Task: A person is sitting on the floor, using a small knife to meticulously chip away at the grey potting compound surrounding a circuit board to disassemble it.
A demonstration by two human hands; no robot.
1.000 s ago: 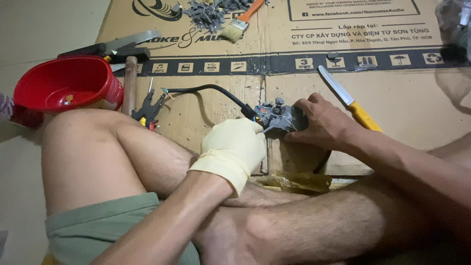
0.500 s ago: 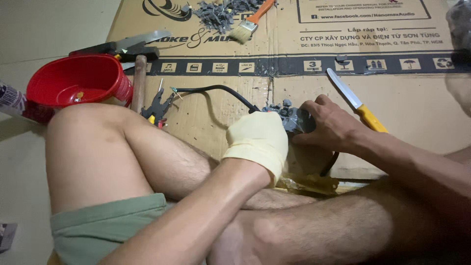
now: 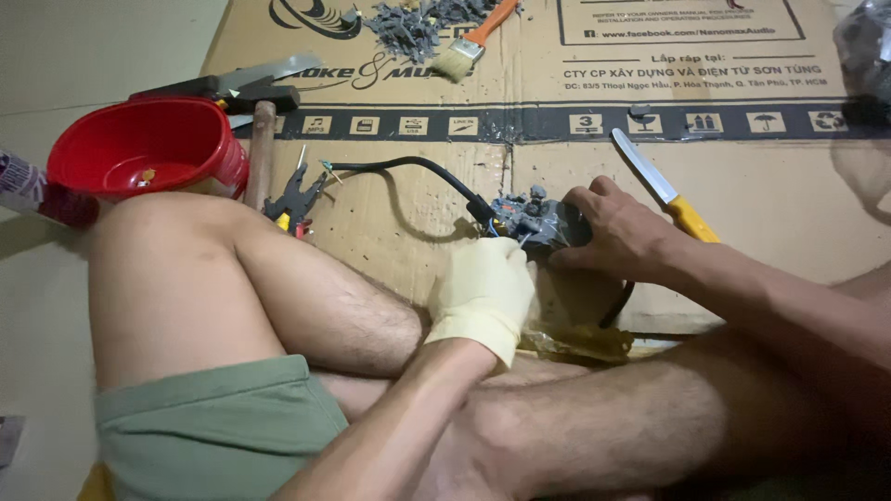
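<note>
My right hand (image 3: 620, 232), bare, grips a small grey block-like device (image 3: 536, 221) coated with crumbly grey material, resting on flattened brown cardboard (image 3: 761, 199). A black cable (image 3: 408, 167) runs from the device toward the left. My left hand (image 3: 483, 292), in a pale yellow glove, presses against the device's near side; what its fingers hold is hidden. My bare legs are crossed below both hands.
A red plastic bowl (image 3: 139, 148) sits at the left by my knee, with a hammer (image 3: 260, 139) and pliers (image 3: 295, 199) beside it. A yellow-handled knife (image 3: 664, 190) lies right of the device. A paintbrush (image 3: 469, 46) and grey debris (image 3: 413, 23) lie at the far edge.
Both hands stay on the grey device and shift only slightly. The view has drifted a little, so everything sits slightly lower and to the right.
</note>
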